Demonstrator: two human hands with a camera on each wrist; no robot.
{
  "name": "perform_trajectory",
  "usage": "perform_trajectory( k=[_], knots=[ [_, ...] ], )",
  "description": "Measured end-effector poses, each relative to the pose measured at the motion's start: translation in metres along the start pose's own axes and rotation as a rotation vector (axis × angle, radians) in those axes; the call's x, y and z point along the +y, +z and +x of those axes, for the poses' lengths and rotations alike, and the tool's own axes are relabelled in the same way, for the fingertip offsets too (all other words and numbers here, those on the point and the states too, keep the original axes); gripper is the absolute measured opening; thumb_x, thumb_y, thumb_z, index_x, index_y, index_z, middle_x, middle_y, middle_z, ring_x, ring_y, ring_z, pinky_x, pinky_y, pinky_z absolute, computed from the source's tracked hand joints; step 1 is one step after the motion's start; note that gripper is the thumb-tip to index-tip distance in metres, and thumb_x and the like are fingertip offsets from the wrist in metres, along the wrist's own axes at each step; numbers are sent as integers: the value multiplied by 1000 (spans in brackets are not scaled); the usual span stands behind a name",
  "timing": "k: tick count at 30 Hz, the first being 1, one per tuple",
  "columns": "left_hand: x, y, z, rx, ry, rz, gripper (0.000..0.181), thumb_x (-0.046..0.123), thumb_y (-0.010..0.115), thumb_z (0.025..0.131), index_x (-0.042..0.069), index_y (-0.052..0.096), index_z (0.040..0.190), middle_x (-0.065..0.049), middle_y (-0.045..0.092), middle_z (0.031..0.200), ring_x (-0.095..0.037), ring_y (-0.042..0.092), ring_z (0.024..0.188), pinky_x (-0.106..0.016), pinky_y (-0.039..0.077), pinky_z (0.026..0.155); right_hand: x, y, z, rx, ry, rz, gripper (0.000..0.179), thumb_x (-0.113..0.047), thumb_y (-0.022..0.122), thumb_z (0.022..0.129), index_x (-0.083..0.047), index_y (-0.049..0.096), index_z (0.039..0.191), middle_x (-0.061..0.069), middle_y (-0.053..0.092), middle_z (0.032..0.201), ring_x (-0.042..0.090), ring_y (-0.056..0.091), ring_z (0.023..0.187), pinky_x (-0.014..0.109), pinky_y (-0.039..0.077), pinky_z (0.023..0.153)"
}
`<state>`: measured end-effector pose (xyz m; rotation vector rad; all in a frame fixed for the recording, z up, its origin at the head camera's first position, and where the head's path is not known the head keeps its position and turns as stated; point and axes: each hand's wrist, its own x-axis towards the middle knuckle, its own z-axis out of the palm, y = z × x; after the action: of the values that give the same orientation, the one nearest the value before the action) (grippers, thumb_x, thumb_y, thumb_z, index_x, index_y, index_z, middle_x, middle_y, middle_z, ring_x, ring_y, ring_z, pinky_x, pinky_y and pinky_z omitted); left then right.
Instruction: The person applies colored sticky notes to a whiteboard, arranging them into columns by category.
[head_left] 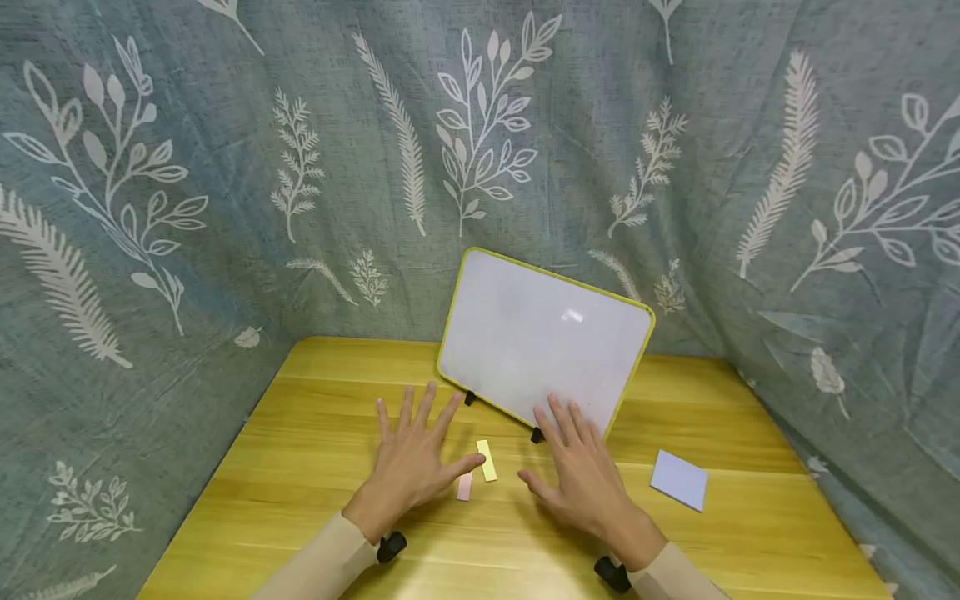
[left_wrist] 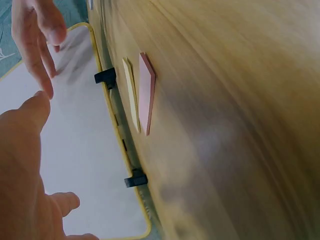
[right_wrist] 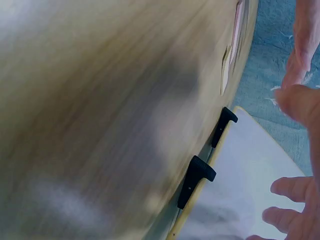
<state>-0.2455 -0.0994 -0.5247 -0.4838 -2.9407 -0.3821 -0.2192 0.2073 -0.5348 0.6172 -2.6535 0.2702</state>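
Observation:
My left hand [head_left: 412, 462] is held over the table with its fingers spread and nothing in its grasp. Its thumb overlaps a pink sticky-note strip pad [head_left: 465, 486] in the head view, hiding part of it. Beside that lies a yellow strip pad [head_left: 487, 461]; both show whole in the left wrist view, pink [left_wrist: 146, 92] and yellow [left_wrist: 131, 95]. My right hand [head_left: 585, 483], also empty with fingers extended, is in front of the lower right part of a yellow-framed whiteboard [head_left: 543, 333]. Whether its fingertips touch the board I cannot tell.
The whiteboard leans back, turned askew, on black feet [head_left: 469, 397] near the table's back edge. A lavender sticky-note pad [head_left: 679, 481] lies right of my right hand. Leaf-patterned curtains [head_left: 337, 167] enclose the wooden table [head_left: 300, 467] at the back and sides.

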Motion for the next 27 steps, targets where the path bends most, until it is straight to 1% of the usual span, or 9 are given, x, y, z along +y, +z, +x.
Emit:
perform_trajectory(
  k=[5, 9, 11, 13, 16, 19, 23, 27],
  knots=[
    [4, 5, 10, -28, 5, -24, 104, 93, 52, 104, 37, 26, 188, -15, 22, 196, -54, 14, 182, -91, 5, 138, 4, 2, 4, 13, -66, 2, 93, -43, 95, 98, 1, 56, 170, 29, 53, 177, 55, 58, 159, 70, 56, 124],
    [8, 8, 20, -29, 21, -42, 98, 87, 56, 107, 34, 30, 187, -15, 27, 194, -53, 19, 181, -92, 9, 137, 5, 3, 7, 31, -111, 1, 83, -31, 97, 96, 5, 63, 162, 28, 65, 166, 48, 68, 148, 61, 61, 120],
    [9, 10, 26, -29, 35, -68, 95, 83, 58, 109, 31, 35, 186, -15, 28, 194, -54, 22, 180, -93, 10, 136, 5, 4, 8, 25, -112, 5, 77, -27, 97, 96, 6, 66, 158, 27, 69, 161, 46, 71, 143, 59, 62, 118],
    [9, 13, 31, -37, 47, -81, 93, 81, 57, 111, 29, 37, 185, -13, 28, 195, -53, 24, 180, -94, 11, 135, 5, 5, 9, 9, -99, 9, 70, -25, 95, 98, 6, 69, 155, 26, 72, 157, 45, 72, 140, 57, 63, 117],
    [8, 19, 40, -50, 47, -108, 92, 79, 58, 112, 26, 38, 185, -12, 28, 195, -53, 25, 179, -95, 12, 134, 4, 8, 12, -31, -71, 28, 60, -21, 92, 101, 7, 72, 150, 25, 75, 152, 43, 73, 138, 56, 65, 114],
    [7, 23, 49, -57, 43, -109, 88, 75, 58, 114, 25, 39, 184, -11, 30, 194, -52, 29, 178, -94, 14, 134, 4, 12, 16, -73, -50, 56, 50, -19, 88, 104, 8, 75, 145, 23, 76, 147, 42, 73, 135, 55, 66, 112],
    [6, 25, 58, -59, 68, -92, 75, 61, 57, 120, 20, 45, 181, -12, 39, 190, -50, 36, 176, -93, 19, 134, 4, 16, 21, -98, -41, 87, 41, -14, 86, 106, 10, 78, 139, 22, 77, 139, 41, 76, 126, 51, 68, 105],
    [4, 26, 64, -53, 77, -58, 66, 48, 59, 122, 14, 50, 177, -13, 51, 183, -46, 45, 172, -90, 24, 135, 2, 17, 26, -110, -64, 87, 34, -9, 85, 106, 11, 80, 133, 20, 76, 129, 37, 76, 114, 47, 70, 96]
  ],
)
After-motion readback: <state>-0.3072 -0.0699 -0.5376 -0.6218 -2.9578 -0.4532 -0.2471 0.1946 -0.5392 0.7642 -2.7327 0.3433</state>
